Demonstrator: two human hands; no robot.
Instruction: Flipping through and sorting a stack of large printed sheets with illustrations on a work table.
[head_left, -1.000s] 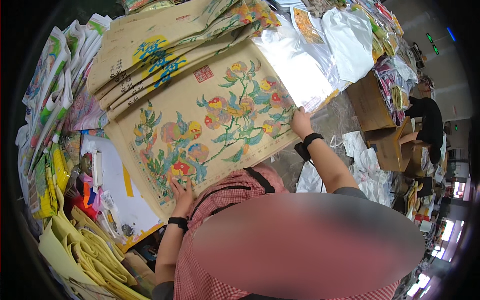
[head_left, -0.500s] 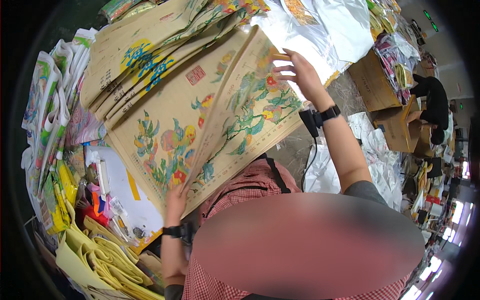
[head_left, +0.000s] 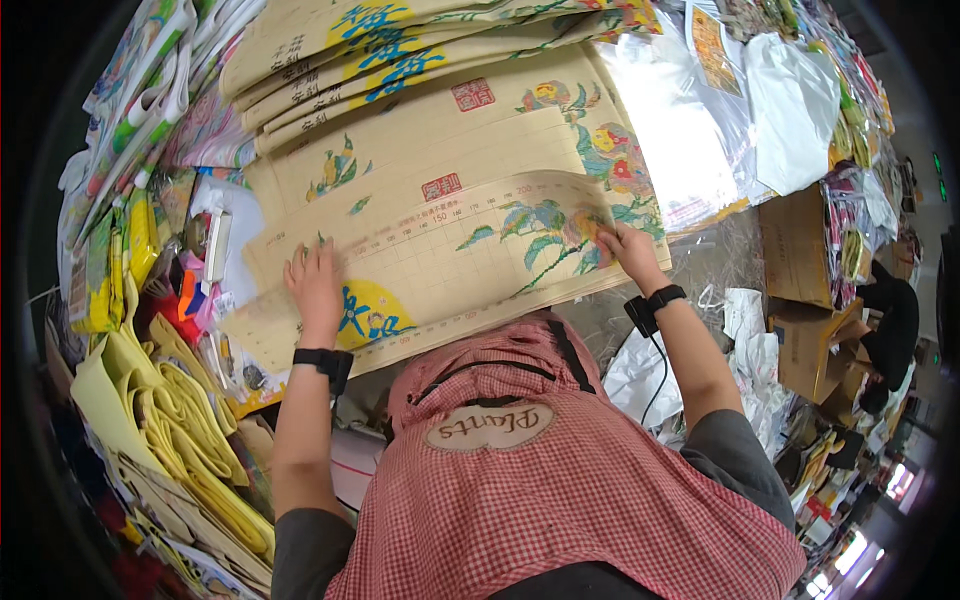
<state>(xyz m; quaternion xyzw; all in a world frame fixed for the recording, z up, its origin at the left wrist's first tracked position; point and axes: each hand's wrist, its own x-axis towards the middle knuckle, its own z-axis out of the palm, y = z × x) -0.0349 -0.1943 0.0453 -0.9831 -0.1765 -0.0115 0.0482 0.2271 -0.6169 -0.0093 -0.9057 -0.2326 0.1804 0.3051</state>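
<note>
In front of me lies a large tan sheet (head_left: 480,235) printed with coloured flowers, a grid and ruler-like marks. Its near part is folded over toward the far side, and the curved fold edge is slightly smeared by motion. My right hand (head_left: 632,252) pinches this folded part at its right end. My left hand (head_left: 315,285) rests on the left part of the sheet, palm down with fingers spread. Under and behind it are more tan sheets (head_left: 400,118) with red square stamps and flowers. Folded tan sheets (head_left: 330,65) with blue characters on yellow are stacked at the far side.
Left of the sheets stand folded white-green printed sheets (head_left: 150,90), a yellow packet (head_left: 140,240) and small tools on white paper. Yellow folded material (head_left: 180,420) fills the lower left. Clear plastic bags (head_left: 665,130) lie at right. Beyond are cardboard boxes (head_left: 795,250) and another person (head_left: 888,320).
My right hand has come down and nearer, bringing the sheet's lifted edge with it. My left hand has moved up and left and now lies flat on the sheet. The view has shifted.
</note>
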